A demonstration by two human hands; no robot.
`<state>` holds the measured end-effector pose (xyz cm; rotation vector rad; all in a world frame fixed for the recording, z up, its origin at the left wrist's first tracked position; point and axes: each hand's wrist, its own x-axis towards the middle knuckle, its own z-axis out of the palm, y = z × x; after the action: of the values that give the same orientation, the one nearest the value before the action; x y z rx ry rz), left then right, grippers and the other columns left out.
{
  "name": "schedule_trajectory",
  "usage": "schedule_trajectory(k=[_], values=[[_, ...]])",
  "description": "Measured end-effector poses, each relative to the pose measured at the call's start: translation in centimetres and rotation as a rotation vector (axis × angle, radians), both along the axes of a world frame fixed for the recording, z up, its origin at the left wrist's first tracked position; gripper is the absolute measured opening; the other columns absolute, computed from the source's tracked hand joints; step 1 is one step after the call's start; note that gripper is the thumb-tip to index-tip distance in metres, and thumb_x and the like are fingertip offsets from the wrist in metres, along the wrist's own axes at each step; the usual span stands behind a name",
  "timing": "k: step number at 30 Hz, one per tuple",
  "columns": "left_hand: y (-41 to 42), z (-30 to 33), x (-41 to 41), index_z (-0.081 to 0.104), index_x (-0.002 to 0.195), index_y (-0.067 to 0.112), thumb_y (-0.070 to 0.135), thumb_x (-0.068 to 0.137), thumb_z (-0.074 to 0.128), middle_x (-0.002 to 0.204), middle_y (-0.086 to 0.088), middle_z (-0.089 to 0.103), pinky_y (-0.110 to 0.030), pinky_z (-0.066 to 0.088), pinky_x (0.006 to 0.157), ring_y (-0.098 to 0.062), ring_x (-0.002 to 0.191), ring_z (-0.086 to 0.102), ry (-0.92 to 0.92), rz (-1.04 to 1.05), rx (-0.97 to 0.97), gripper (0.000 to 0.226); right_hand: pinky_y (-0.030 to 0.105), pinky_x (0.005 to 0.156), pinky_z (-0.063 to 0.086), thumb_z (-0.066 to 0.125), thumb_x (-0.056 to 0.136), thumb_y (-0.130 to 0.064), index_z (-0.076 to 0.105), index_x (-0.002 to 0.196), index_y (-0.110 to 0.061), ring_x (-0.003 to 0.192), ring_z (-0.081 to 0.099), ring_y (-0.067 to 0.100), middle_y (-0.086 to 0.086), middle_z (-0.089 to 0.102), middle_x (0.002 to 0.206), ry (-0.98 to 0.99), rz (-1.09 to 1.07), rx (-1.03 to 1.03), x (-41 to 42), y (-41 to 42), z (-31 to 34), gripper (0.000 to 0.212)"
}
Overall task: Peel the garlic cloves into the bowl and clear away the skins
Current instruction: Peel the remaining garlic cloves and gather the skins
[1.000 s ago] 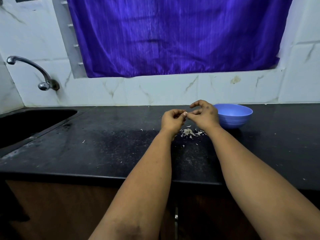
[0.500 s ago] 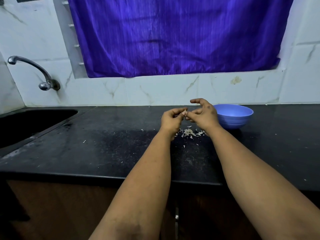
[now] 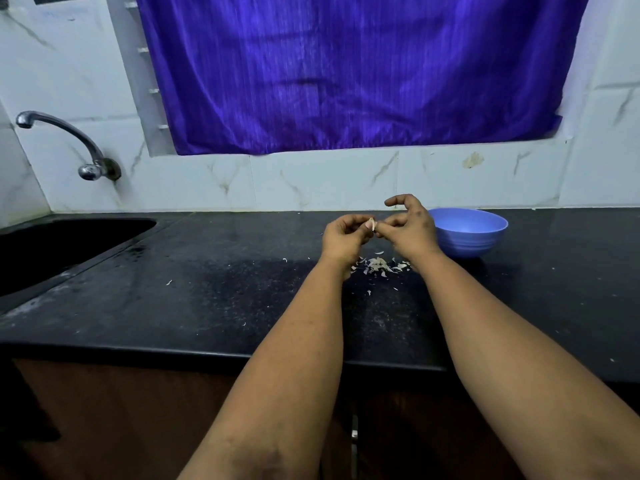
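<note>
Head view. Garlic clove [image 3: 371, 223] is pinched by left hand [image 3: 343, 239] while its skin is picked by right hand [image 3: 410, 228], above the skins [image 3: 379, 265] near the counter's [image 3: 207, 289] back edge. Bowl [image 3: 467, 233] stands just right. A loosened pinch could drop the clove among the skins.

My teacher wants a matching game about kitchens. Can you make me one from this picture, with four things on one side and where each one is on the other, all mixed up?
Things:
1. garlic clove
2. blue bowl
3. garlic skins
4. tap

Places:
A. on the wall above the sink
B. pinched between the fingertips of the left hand and the right hand
C. on the counter, just right of the right hand
D. scattered on the counter below the hands

Pairs: 1-B, 2-C, 3-D, 4-A
</note>
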<state>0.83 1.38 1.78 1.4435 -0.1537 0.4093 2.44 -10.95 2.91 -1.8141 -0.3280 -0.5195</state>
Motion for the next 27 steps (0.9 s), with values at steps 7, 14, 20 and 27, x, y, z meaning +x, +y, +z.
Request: schedule_trajectory(k=[7, 14, 20, 27], values=[[-0.14, 0.42, -0.17, 0.063, 0.085, 0.009, -0.005, 0.089, 0.059, 0.078, -0.005, 0.064, -0.013, 0.051, 0.064, -0.005, 0.064, 0.062, 0.038, -0.094, -0.228, 0.015, 0.042, 0.087, 0.055, 0.069, 0.081, -0.008, 0.052, 0.105, -0.023, 0.072, 0.066, 0.015, -0.003, 0.068, 0.068, 0.111, 0.047, 0.163, -0.08, 0.47, 0.27, 0.033], [0.22, 0.87, -0.09, 0.060, 0.083, 0.008, -0.005, 0.091, 0.055, 0.083, -0.005, 0.064, -0.015, 0.055, 0.069, -0.011, 0.076, 0.062, 0.074, -0.125, -0.411, 0.016, 0.032, 0.075, 0.051, 0.062, 0.086, -0.015, 0.065, 0.078, -0.022, 0.066, 0.060, 0.011, -0.003, 0.067, 0.070, 0.134, -0.034, 0.126, 0.29, 0.36, 0.62, 0.011], [-0.02, 0.61, 0.09, 0.058, 0.082, 0.002, -0.009, 0.092, 0.051, 0.077, -0.011, 0.062, -0.016, 0.056, 0.068, -0.015, 0.072, 0.064, 0.080, -0.115, -0.359, 0.017, 0.015, 0.066, 0.045, 0.072, 0.081, -0.016, 0.072, 0.081, -0.019, 0.071, 0.058, 0.006, -0.003, 0.068, 0.078, 0.041, -0.088, -0.101, -0.16, -0.01, 0.27, 0.003], [-0.18, 0.43, 0.07, 0.064, 0.086, 0.001, -0.011, 0.088, 0.056, 0.082, -0.012, 0.065, -0.015, 0.055, 0.072, -0.015, 0.076, 0.063, 0.114, -0.108, -0.248, 0.014, 0.008, 0.069, 0.050, 0.076, 0.080, -0.009, 0.072, 0.085, -0.020, 0.070, 0.064, 0.002, -0.009, 0.070, 0.079, -0.066, 0.064, -0.115, -0.09, -0.01, 0.31, 0.013]])
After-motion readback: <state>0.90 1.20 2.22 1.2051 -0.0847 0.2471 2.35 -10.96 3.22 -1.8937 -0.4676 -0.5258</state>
